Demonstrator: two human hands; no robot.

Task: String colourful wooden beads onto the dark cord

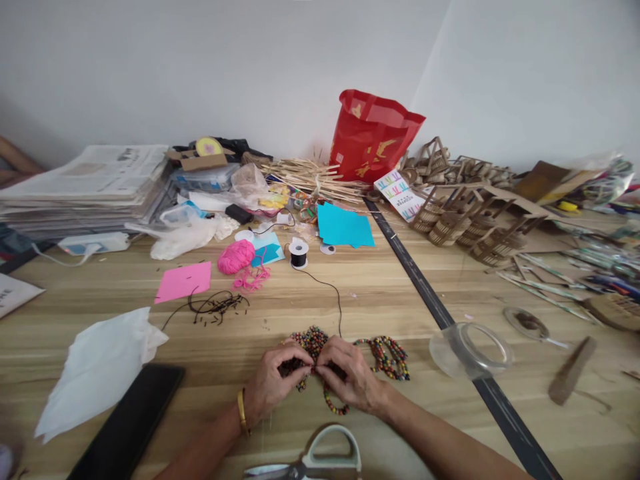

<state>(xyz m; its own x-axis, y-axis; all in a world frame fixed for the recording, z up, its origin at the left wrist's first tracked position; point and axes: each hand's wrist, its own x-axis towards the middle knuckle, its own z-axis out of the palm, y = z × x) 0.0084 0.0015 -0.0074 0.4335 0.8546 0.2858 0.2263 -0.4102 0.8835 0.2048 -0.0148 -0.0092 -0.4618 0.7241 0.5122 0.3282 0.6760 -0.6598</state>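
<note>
Wooden table [390,293], grain running left to right, crossed by a dark strip from centre back to lower right. Stack of newspapers [90,183] at far left, print too small to read. Red bag [370,137] with gold figures upright against the wall; writing on it not legible. White tissue [97,370] crumpled at lower left, beside a black slab [130,423] lying face down. Blue paper [344,227] and pink paper [184,281] lying flat, well apart. White card [400,193] with rows of coloured marks near the bag (lettering too blurred to read). Clear tape roll [470,350] resting on the dark strip, right of the hands. Scissors [320,463] at the bottom edge, handles toward the wearer. Pink yarn ball [236,257] and black thread spool [299,254] behind, thread trailing from the spool toward the hands.

Left hand [273,387] and right hand [350,380] meeting fingertip to fingertip at centre front, both pinched closed on a beaded strand [313,343] of mixed colours. Bulk of the strand heaped just beyond the fingertips, one loop curling under the right hand toward the wearer. Second beaded bracelet [387,357] lying free, just right of the right hand and nearer to it than to the left, long axis left to right. Gold bangle [241,410] on the left wrist.
</note>
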